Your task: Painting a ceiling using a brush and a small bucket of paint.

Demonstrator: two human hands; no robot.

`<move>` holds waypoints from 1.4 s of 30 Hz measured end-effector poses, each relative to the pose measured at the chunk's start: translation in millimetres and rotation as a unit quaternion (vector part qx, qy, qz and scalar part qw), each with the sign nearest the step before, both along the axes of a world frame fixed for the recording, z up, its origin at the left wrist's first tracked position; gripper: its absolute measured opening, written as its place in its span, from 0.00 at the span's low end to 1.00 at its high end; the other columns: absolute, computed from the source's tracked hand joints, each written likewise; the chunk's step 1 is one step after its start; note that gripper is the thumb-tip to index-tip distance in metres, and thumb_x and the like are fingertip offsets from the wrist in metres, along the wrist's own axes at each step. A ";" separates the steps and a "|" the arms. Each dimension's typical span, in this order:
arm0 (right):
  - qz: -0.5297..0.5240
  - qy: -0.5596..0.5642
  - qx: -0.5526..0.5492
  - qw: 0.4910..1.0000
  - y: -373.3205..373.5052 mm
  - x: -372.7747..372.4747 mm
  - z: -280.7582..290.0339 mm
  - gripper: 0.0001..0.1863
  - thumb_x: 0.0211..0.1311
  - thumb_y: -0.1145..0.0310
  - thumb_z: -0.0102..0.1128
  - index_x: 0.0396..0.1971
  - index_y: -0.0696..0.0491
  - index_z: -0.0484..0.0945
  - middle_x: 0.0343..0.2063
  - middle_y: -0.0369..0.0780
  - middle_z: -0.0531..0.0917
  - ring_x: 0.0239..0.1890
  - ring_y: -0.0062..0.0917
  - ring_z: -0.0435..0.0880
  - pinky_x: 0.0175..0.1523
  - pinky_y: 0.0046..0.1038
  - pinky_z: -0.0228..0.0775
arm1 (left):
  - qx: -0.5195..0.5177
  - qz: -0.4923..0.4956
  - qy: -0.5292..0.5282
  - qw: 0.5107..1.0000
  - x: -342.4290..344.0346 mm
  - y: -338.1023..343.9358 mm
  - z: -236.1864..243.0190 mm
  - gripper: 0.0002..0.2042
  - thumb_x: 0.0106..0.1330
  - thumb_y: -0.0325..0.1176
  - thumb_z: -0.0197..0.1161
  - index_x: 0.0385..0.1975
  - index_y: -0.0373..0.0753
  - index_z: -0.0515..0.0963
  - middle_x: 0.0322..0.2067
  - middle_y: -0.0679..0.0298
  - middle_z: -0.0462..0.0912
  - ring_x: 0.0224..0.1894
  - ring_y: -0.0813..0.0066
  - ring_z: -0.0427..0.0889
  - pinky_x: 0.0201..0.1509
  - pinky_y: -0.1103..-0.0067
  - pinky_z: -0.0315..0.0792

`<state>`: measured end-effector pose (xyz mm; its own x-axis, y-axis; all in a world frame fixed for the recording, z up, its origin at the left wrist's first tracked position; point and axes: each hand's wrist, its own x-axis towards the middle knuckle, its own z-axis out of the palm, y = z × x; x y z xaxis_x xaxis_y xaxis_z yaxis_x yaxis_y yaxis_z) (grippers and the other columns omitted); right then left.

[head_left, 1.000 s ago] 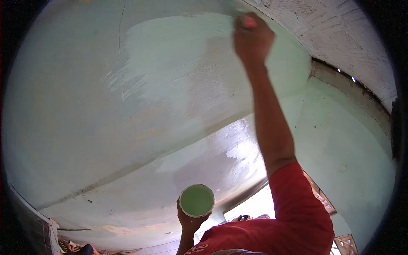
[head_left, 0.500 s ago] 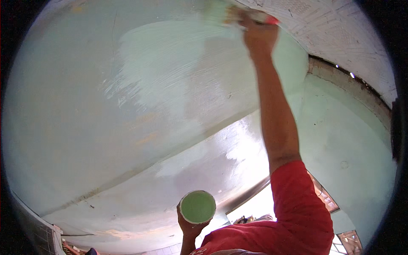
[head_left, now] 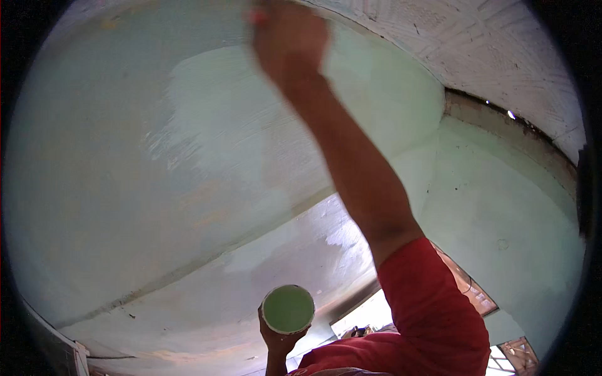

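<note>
My left hand [head_left: 279,342], low in the picture, is wrapped round a round white-rimmed tub [head_left: 290,333]. Light green paint [head_left: 288,308] shows inside it. High up against the wall, my right hand [head_left: 291,41] is closed and blurred by motion. It grips a paintbrush, of which only a red end [head_left: 257,15] pokes out beside the fingers; the bristles are hidden. Beneath that hand, a paler green patch of streaky brush marks [head_left: 200,106] covers part of the grey-green wall [head_left: 94,169].
A white patterned ceiling [head_left: 470,50] meets the wall at the upper right. A ledge or groove [head_left: 207,254] runs slantwise across the wall. To the right stands a light green side wall [head_left: 501,207], with a dark gap [head_left: 533,128] under the ceiling. Lattice openings [head_left: 519,356] show at the lower right.
My right hand has swept left along the top of the wall with the paintbrush, and the arm now leans further left. The left hand with the tub has hardly moved.
</note>
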<state>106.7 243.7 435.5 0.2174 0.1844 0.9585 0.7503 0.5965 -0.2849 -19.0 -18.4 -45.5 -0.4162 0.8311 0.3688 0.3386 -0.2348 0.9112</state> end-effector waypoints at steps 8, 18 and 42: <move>0.257 0.196 0.223 0.920 -11.5 -54.9 30.0 0.12 0.62 0.62 0.64 0.28 0.57 0.80 0.23 0.44 0.82 0.28 0.38 0.82 0.38 0.39 0.73 | 0.031 -0.039 -0.007 0.999 13.4 18.2 0.0 0.52 0.31 0.39 0.88 0.61 0.36 0.64 0.53 0.55 0.78 0.55 0.60 0.79 0.60 0.67 0.74; -0.037 0.247 -0.080 0.965 112.0 187.3 -89.0 0.21 0.50 0.52 0.73 0.32 0.57 0.86 0.30 0.46 0.88 0.35 0.38 0.88 0.42 0.38 0.78 | 0.005 0.011 0.015 1.000 -6.5 -10.5 4.8 0.50 0.33 0.37 0.88 0.60 0.36 0.64 0.53 0.55 0.78 0.55 0.61 0.79 0.59 0.67 0.74; 0.074 0.241 -0.011 0.968 93.9 151.6 -102.4 0.21 0.50 0.49 0.76 0.29 0.54 0.87 0.26 0.39 0.88 0.29 0.27 0.87 0.36 0.31 0.77 | 0.039 -0.038 0.064 0.996 -5.8 4.8 -3.2 0.52 0.33 0.39 0.88 0.62 0.36 0.62 0.55 0.55 0.76 0.57 0.61 0.78 0.60 0.66 0.74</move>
<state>258.3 337.7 333.2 0.6088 0.2668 0.7472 0.4338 0.6766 -0.5950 -24.8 -13.6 -48.7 -0.2985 0.8251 0.4797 0.4292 -0.3329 0.8397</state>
